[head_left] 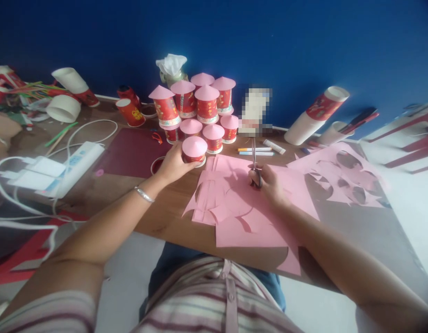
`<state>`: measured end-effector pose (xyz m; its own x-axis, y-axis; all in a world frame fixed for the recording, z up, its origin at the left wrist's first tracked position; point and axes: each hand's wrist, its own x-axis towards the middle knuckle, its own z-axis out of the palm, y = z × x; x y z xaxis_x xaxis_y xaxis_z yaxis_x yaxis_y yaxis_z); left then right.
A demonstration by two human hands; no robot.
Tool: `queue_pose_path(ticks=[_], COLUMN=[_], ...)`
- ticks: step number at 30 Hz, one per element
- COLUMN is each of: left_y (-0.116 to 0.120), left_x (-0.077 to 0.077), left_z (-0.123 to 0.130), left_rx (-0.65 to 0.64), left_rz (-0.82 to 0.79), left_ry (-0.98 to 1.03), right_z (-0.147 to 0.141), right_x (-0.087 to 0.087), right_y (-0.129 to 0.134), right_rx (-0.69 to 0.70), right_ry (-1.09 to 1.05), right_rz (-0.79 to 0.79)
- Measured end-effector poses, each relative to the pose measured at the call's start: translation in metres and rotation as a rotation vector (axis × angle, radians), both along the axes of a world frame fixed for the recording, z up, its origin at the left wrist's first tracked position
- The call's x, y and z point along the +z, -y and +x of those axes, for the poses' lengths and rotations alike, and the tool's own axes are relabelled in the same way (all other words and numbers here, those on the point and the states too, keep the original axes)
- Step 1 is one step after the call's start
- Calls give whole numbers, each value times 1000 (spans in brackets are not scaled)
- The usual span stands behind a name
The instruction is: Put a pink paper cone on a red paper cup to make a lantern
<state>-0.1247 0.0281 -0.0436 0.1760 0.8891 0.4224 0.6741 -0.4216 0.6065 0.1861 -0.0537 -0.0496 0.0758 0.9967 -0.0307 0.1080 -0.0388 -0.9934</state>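
My left hand (175, 164) is wrapped round a red paper cup topped with a pink paper cone (195, 147), at the front of a cluster of similar cone-topped cups (207, 104), some stacked on others. Fingers of my right hand (269, 185) are closed on the black handles of a pair of scissors (254, 159), whose blades point away from me. Under that hand lie pink paper sheets (248, 236) and cut scraps (231, 212). Between the hands, strips of pink paper overlap on the table.
Markers (255, 151) and a glue stick (274, 146) lie behind the paper. Pink sheets with round holes (338, 171) spread at right, near leaning stacked cups (316, 113). A white power strip (75, 169) with cables occupies the left. Tissues (172, 67) stand against the blue wall.
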Motion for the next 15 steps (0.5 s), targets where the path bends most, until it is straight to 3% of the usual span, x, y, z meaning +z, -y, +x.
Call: queue_pose_path(ticks=[5, 15], left_y=[0, 3], left_x=[0, 13], left_z=[-2, -25], left_rx=[20, 179], left_rz=[-32, -75], left_ry=[9, 47], right_z=[1, 1], right_x=[1, 1], right_y=[0, 1], right_rx=[13, 10], right_ry=[12, 24], right_rz=[-12, -7])
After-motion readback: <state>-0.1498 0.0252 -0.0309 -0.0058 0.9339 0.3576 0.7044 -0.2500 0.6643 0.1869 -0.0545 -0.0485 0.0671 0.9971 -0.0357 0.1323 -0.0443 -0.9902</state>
